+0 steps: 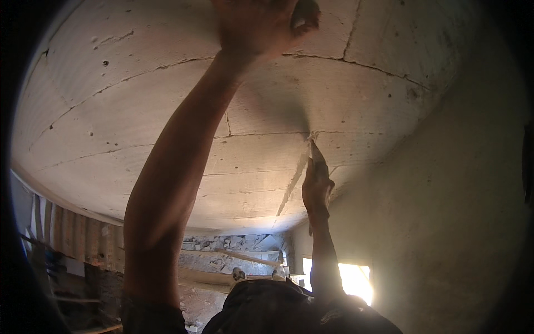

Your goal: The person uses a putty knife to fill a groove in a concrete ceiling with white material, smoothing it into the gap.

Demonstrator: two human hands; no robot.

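My left hand point(256, 25) is raised against the cracked pale plastered surface point(256, 167) at the top of the view, blurred and cut off by the edge; a dark shape by its thumb is unclear, and I cannot make out its fingers. My right hand point(317, 186) is closed on a narrow pointed tool point(316, 149), like a trowel or scraper. The tool's tip touches a thin horizontal crack, where some light crumbly material shows. A darker diagonal streak runs down the surface left of the tool.
A plain rendered wall point(445, 200) rises on the right, with a bright opening point(356, 281) low beside my arm. Below are rubble masonry point(256, 243), a wooden pole point(245, 256) and planks. Upright boards or corrugated sheeting point(83, 231) stand at the lower left.
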